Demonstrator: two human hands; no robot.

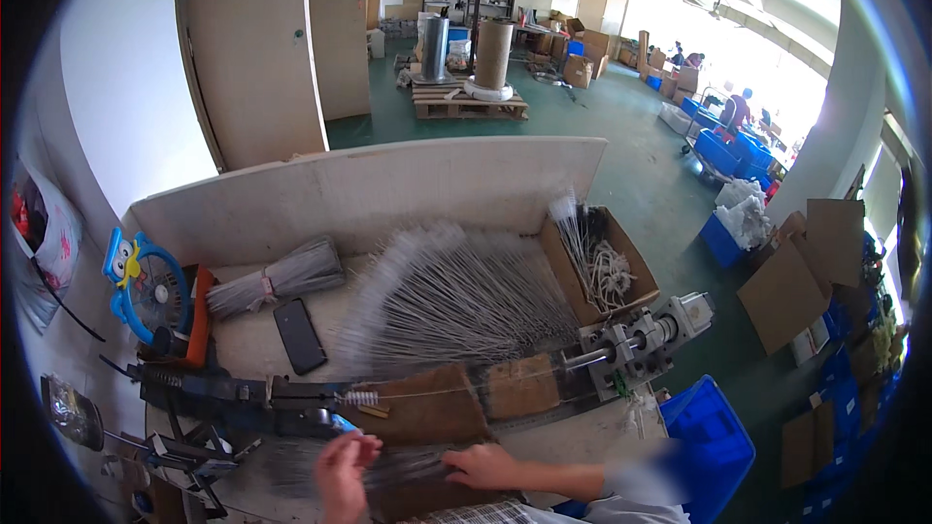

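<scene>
At the front of the bench, my left hand (pixel 345 475) is raised with its fingers bent together. What they hold, if anything, I cannot make out. Just beyond it lies a small blue piece (pixel 342 423) by the machine's left spindle (pixel 311 393). My right hand (pixel 485 469) is low over a blurred bundle of thin grey wires (pixel 413 466), fingers curled onto their right end. A single wire (pixel 437 389) runs across the machine from a coil spring (pixel 361 398) towards the clamp (pixel 621 349) on the right. Under that wire are brown boards (pixel 427 408).
Behind the machine spreads a pile of thin wire brushes (pixel 466 301). A phone (pixel 300 336), a tied wire bundle (pixel 277 278) and a blue fan (pixel 155 291) are on the left. A cardboard box (pixel 636 277) holds brushes and cord at right; a blue bin (pixel 714 446) stands beside the bench.
</scene>
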